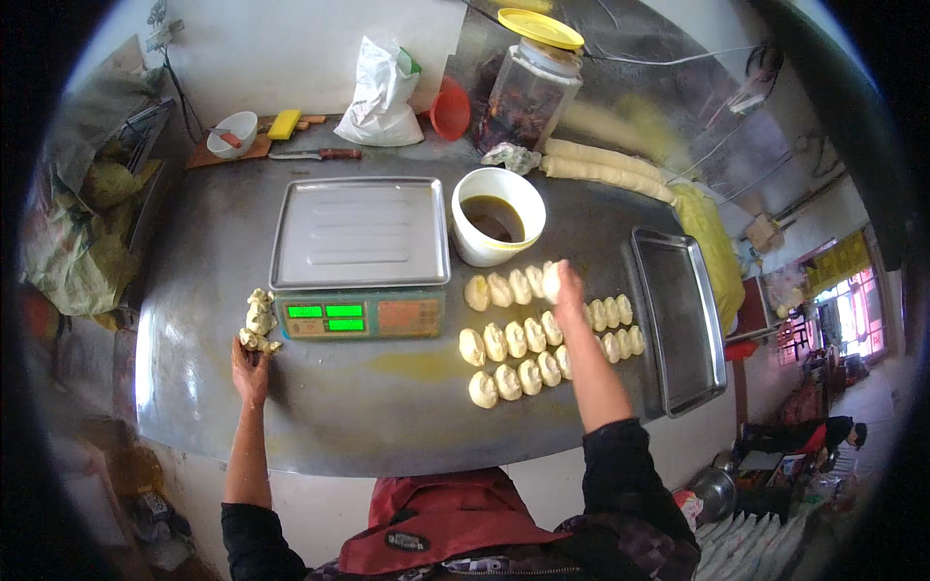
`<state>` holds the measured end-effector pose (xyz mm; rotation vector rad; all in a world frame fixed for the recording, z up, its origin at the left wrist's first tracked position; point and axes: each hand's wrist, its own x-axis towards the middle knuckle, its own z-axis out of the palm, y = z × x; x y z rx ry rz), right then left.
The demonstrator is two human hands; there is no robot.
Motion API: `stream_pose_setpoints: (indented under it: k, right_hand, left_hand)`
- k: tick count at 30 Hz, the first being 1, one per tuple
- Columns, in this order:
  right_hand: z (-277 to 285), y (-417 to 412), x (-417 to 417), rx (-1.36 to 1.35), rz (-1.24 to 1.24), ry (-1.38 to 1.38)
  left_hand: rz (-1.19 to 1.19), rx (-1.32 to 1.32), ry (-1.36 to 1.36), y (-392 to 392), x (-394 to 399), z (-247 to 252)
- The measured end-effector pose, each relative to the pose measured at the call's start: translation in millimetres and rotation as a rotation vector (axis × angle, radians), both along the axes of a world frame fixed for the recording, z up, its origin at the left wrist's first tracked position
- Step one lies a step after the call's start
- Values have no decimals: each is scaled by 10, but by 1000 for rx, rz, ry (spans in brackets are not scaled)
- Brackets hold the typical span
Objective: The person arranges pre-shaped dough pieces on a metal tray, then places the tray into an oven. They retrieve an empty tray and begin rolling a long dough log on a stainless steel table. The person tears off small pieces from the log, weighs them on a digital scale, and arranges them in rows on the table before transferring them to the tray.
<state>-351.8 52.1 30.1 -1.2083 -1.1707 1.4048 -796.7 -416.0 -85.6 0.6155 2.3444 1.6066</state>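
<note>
My left hand (251,372) is at the left of the steel tabletop, its fingers around the near end of a small heap of dough scraps (259,317). To the right, my right hand (571,287) grips a pale dough piece (552,282) at the end of the farthest row. Nearer me, two more rows of oval dough pieces (515,337) lie side by side, partly hidden by my right forearm. Between my hands stands a digital scale (403,317) with lit green displays, bearing a metal tray (360,231).
Behind the rows stands a white bucket (465,243) of dark liquid. A baking tray (694,319) lies at the right edge. Along the back are a knife (316,154), a white bag (379,98), a large jar (527,91) and long dough rolls (607,171). A person (806,436) is far right.
</note>
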Motion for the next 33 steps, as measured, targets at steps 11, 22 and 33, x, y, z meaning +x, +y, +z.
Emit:
stream_pose_setpoints:
  k: [11, 22, 33]
  right_hand:
    - [-590, 880, 403, 606, 139, -1107]
    - [749, 786, -384, 1166, 184, -686]
    - [-14, 1491, -1806, 481, 1464, -1585]
  left_hand:
    - [308, -75, 44, 7, 1371, 326]
    - [344, -380, 272, 625, 2780, 750]
    - [-10, -219, 214, 1852, 3624, 1310]
